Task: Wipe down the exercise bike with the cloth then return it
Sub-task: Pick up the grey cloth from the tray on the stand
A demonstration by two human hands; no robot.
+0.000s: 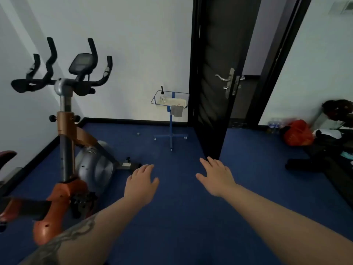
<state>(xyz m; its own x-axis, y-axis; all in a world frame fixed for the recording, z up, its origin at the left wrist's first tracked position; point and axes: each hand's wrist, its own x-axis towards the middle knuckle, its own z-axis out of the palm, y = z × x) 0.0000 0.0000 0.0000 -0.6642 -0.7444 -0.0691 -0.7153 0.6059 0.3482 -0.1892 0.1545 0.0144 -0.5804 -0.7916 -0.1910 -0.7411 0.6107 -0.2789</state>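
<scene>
The exercise bike [66,134] stands at the left, with black handlebars, a small console, an orange-brown frame and a grey flywheel cover. A grey cloth [177,111] hangs over the rim of a wire basket [152,99] on a blue wheeled stand by the far wall. My left hand [140,181] and my right hand [215,175] are both stretched out over the blue floor, palms down, fingers spread, holding nothing. Both hands are well short of the stand and to the right of the bike.
A spray bottle [162,96] and a pale object sit in the basket. A dark door [215,77] stands open at centre right. A red bag [297,133], water bottles [274,125] and dark clutter lie at the right. Blue floor [181,217] lies between me and the stand.
</scene>
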